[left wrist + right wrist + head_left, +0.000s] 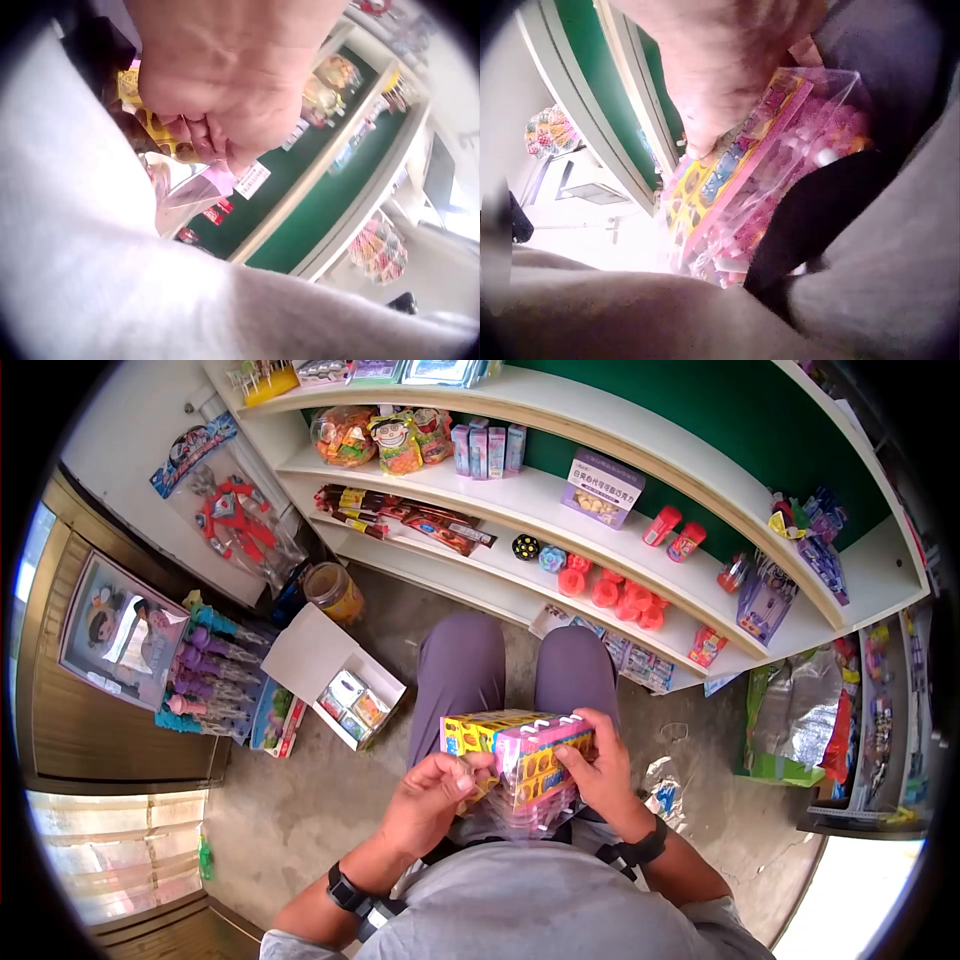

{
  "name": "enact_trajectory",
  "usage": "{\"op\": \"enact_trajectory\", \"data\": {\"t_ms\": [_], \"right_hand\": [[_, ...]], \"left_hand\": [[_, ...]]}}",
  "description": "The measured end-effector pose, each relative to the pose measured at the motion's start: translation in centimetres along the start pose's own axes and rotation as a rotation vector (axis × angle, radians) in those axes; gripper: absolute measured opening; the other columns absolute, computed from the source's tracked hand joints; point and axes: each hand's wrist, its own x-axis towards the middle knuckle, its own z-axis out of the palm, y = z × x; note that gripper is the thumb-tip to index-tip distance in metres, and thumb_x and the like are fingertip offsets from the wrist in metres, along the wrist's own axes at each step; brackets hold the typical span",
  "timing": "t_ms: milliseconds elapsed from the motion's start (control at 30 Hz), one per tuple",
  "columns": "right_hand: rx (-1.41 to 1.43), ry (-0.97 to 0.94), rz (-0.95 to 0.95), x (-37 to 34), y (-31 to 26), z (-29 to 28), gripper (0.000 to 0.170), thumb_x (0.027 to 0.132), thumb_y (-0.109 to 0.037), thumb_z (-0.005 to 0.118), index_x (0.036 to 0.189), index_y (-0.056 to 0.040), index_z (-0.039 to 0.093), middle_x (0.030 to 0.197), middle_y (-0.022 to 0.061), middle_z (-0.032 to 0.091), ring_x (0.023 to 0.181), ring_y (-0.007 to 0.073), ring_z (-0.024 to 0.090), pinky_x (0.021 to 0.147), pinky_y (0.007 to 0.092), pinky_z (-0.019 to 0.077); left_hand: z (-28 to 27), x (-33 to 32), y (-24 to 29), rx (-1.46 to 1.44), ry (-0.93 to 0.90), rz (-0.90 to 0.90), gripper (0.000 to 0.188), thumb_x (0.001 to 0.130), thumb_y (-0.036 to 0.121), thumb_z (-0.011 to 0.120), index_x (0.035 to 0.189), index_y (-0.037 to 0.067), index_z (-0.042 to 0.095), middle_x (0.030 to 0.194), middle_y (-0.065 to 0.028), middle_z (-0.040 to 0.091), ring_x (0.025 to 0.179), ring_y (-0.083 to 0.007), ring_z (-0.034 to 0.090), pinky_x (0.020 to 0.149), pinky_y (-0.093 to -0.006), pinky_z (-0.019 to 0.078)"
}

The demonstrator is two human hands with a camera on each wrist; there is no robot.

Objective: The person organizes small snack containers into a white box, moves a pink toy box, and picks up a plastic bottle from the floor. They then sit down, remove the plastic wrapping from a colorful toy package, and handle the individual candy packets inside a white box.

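Note:
A yellow and pink printed box (540, 765) with clear plastic sides sits at the person's lap, tilted. Pink contents and small white ends show through its plastic in the right wrist view. My right hand (598, 775) grips its right side, thumb on the printed face and fingers at the far edge. At the box's left side, my left hand (437, 795) has curled fingers, with thumb and forefinger pinching at its edge. In the left wrist view the left hand (225, 82) covers much of the yellow panel (180, 146), and clear film shows beside the fingertips.
An open white carton (335, 675) with small packs stands on the floor at left, near a plastic jar (333, 593). White shelves (450, 575) with sweets and toys curve ahead. A crumpled silver wrapper (662, 790) lies at right, near a green-edged bag (790, 720).

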Motion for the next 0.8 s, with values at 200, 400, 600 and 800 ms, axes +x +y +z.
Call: {"op": "enact_trajectory", "data": {"t_ms": [200,400,600,800], "right_hand": [[0.126,-0.082,0.094,0.6,0.4,-0.4,0.061,0.090,-0.036,0.085,0.134,-0.0035,0.059,0.119,0.0212,0.069,0.108,0.0372,0.070,0.092,0.0443,0.0556],[-0.091,-0.060,-0.154,2.8,-3.7,-1.0,0.065,0.086,-0.041,0.088,0.132,-0.0042,0.061,0.116,0.0191,0.068,0.101,0.0374,0.070,0.086,0.0449,0.0576],[-0.209,-0.147,-0.220,4.3,-7.8,-1.6,0.063,0.082,-0.049,0.089,0.120,-0.0047,0.066,0.105,0.0140,0.063,0.091,0.0339,0.070,0.073,0.0449,0.0591],[-0.230,-0.261,-0.384,5.4,-8.9,-1.3,0.056,0.080,-0.047,0.090,0.113,-0.0060,0.071,0.113,0.0137,0.065,0.101,0.0331,0.069,0.084,0.0446,0.0584]], "left_hand": [[-1.4,-0.2,1.9,0.272,-0.139,0.026,0.014,0.105,0.008,0.069,0.116,0.008,0.061,0.115,-0.0159,0.077,0.100,-0.0213,0.076,0.089,-0.0336,0.0605],[0.6,0.6,4.7,0.341,-0.038,-0.013,0.020,0.100,0.011,0.077,0.114,0.006,0.063,0.101,-0.0045,0.073,0.093,-0.0129,0.070,0.085,-0.0297,0.0567],[2.2,0.0,6.6,0.523,0.111,0.073,0.027,0.093,-0.003,0.082,0.098,0.008,0.057,0.091,0.0030,0.063,0.086,-0.0045,0.060,0.077,-0.0221,0.0515],[1.0,-1.5,8.5,0.421,0.128,-0.019,0.027,0.092,-0.006,0.079,0.103,0.008,0.059,0.098,-0.0002,0.069,0.090,-0.0080,0.067,0.077,-0.0237,0.0538]]}}
